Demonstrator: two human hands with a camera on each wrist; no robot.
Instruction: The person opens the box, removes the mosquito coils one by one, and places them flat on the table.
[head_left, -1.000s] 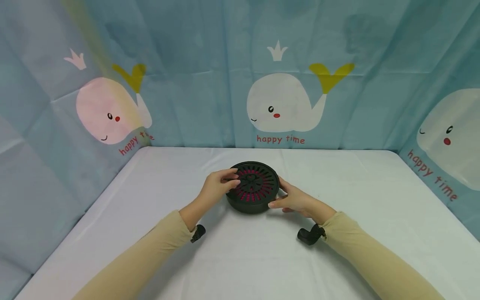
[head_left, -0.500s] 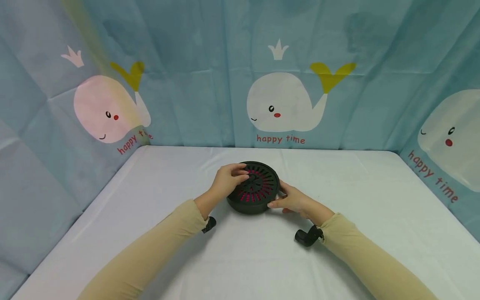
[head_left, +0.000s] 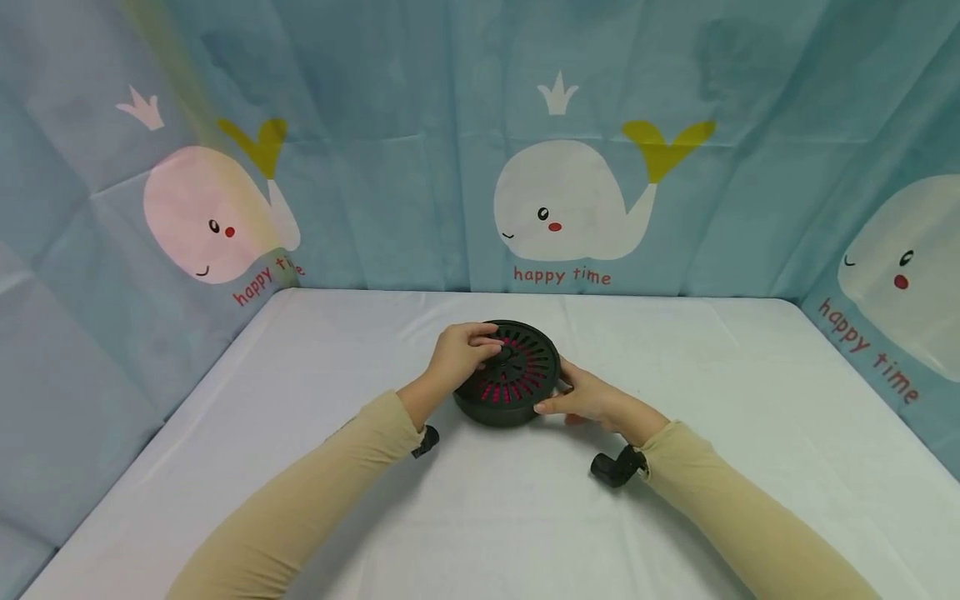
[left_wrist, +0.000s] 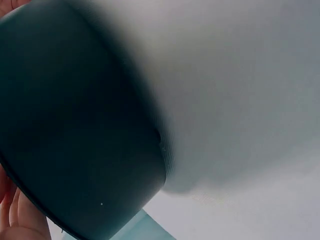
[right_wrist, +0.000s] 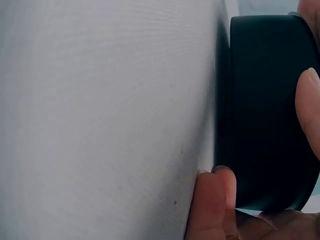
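A round black container (head_left: 495,414) with a slotted lid (head_left: 525,371) sits on the white table, pink showing through the slots. My left hand (head_left: 456,354) comes over the lid from the left, thumb and fingers pinching the small raised knob at its middle. At the container's right side, my right hand (head_left: 592,398) grips the wall, thumb in front and fingers behind. The right wrist view shows the dark side wall (right_wrist: 270,115) between thumb (right_wrist: 309,107) and fingers. In the left wrist view the container's smooth side (left_wrist: 75,110) fills the left half.
White cloth covers the table (head_left: 697,350). A blue curtain (head_left: 390,208) printed with whales stands behind and at both sides. Black wrist cameras hang under both sleeves, the right one (head_left: 617,467) just above the cloth.
My left hand has moved right, from the lid's left edge to its middle, and its fingers have closed together there. The right hand and the container have stayed in place.
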